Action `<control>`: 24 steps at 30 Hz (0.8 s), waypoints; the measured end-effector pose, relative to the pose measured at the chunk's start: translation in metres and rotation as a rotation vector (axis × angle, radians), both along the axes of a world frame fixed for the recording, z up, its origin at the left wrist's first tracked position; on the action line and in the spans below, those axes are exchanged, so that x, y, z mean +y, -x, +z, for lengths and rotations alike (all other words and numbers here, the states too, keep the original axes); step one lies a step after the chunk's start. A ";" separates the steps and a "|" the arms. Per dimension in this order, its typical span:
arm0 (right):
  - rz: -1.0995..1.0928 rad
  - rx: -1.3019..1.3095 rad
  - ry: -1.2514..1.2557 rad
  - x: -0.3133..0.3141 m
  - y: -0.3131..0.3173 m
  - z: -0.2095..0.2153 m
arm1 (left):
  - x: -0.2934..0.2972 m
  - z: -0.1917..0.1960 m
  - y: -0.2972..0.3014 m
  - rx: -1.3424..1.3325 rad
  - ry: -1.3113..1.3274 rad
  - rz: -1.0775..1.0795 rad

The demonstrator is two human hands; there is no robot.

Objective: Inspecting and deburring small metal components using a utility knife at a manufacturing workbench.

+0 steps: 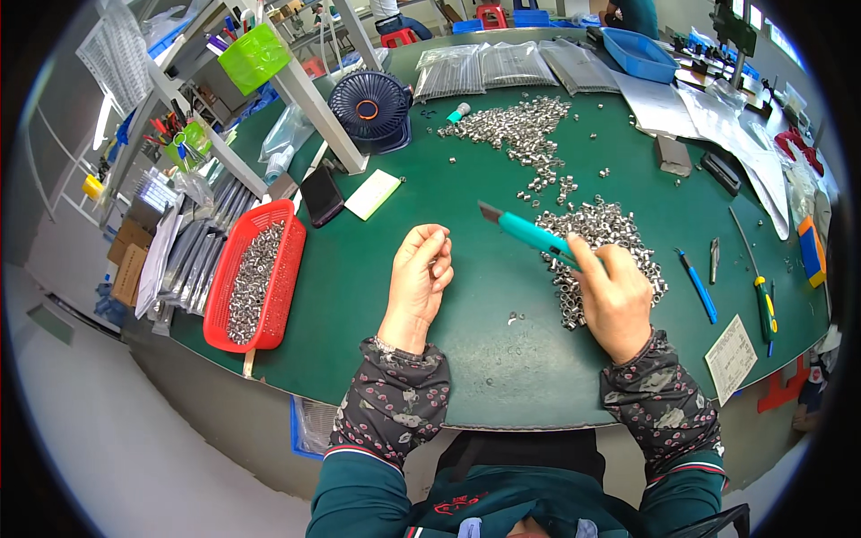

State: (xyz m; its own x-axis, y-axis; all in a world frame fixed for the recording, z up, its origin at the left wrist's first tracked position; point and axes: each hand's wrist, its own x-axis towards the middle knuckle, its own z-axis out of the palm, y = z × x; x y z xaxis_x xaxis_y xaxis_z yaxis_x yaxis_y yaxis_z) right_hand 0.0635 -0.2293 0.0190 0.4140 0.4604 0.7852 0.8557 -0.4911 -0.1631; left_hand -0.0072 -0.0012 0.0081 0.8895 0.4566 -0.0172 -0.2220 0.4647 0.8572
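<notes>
My right hand [617, 300] grips a teal utility knife [538, 238], its dark blade end pointing up and to the left. The hand is over the edge of a pile of small metal rings [619, 231]. To the left, my left hand [420, 278] is closed with thumb and fingertips pressed together; whatever it may hold is hidden. Between the hands, a few tiny bits [514, 317] lie on the green tabletop [498, 377]. A second, looser spread of metal rings [516, 130] covers the table farther back.
At the left edge stands a red basket [289, 296] of small metal parts. Behind it are a phone [321, 196], a note pad [372, 195] and a dark fan [369, 108]. On the right lie a blue pen-like tool [698, 287], a screwdriver [764, 300] and a paper slip [732, 359].
</notes>
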 end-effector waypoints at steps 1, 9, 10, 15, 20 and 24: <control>0.000 0.033 0.128 -0.001 -0.001 -0.005 | 0.000 -0.001 0.000 -0.025 0.025 -0.016; 0.199 0.452 -0.112 -0.009 -0.002 -0.005 | -0.004 -0.001 0.000 -0.002 0.063 -0.034; 0.255 0.490 -0.170 -0.009 -0.003 -0.007 | -0.002 -0.003 0.000 -0.005 0.058 -0.033; 0.315 0.753 -0.157 -0.009 -0.001 -0.008 | -0.002 -0.004 0.000 -0.093 0.118 -0.200; 0.360 0.929 -0.116 -0.010 -0.004 -0.007 | -0.001 -0.008 -0.001 -0.138 0.132 -0.218; 0.376 0.963 -0.086 -0.010 -0.003 -0.007 | -0.003 -0.006 -0.002 -0.126 0.078 -0.193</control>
State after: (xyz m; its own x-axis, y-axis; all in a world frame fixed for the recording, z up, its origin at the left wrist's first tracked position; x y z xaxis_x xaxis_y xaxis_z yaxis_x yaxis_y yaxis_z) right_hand 0.0663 -0.2394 0.0119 0.7251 0.6475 0.2346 0.4401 -0.1737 -0.8810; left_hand -0.0054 -0.0046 0.0021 0.9573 0.2800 0.0714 -0.2262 0.5725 0.7881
